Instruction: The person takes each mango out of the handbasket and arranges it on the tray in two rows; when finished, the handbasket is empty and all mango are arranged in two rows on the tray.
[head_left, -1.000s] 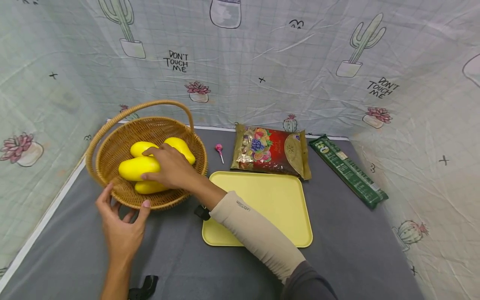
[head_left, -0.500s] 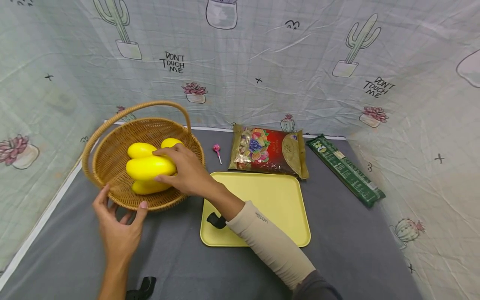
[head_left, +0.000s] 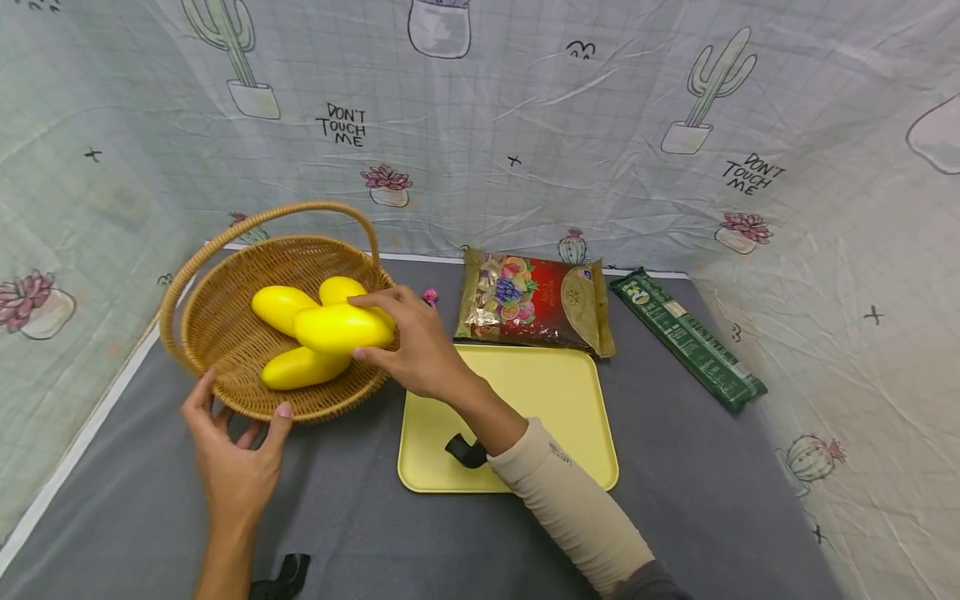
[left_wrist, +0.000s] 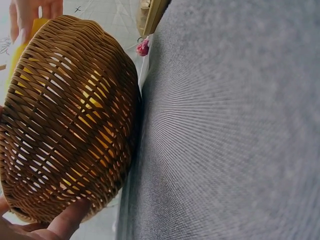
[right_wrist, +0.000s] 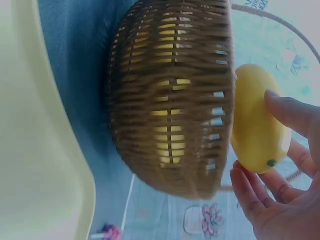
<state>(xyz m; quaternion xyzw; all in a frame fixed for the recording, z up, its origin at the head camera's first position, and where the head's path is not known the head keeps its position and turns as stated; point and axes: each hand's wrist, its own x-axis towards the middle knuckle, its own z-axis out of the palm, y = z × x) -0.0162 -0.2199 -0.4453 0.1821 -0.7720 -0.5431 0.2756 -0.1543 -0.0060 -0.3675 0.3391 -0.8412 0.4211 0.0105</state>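
A yellow mango (head_left: pixel 333 329) is held between the thumb and fingers of my right hand (head_left: pixel 427 350), above the right side of a wicker basket (head_left: pixel 232 304). The right wrist view puts this mango (right_wrist: pixel 257 125) at the basket's rim, its green stem end showing. Inside the basket lie more mangoes: one at the back left (head_left: pixel 279 308), one in front (head_left: pixel 300 369) and one behind the held mango (head_left: pixel 341 288). My left hand (head_left: pixel 236 467) grips the basket's near rim, with its thumb (left_wrist: pixel 70 217) against the woven wall in the left wrist view.
A yellow tray (head_left: pixel 540 408) lies right of the basket, partly under my right forearm. Behind it are a red and gold candy bag (head_left: pixel 536 304) and a pink lollipop (head_left: pixel 431 296), its stick hidden. A long green packet (head_left: pixel 690 342) lies at the right. Printed fabric (head_left: pixel 517 200) walls the table.
My right hand has lifted the mango off the others and carried it rightward to the basket's right side. My left hand keeps its grip on the rim.
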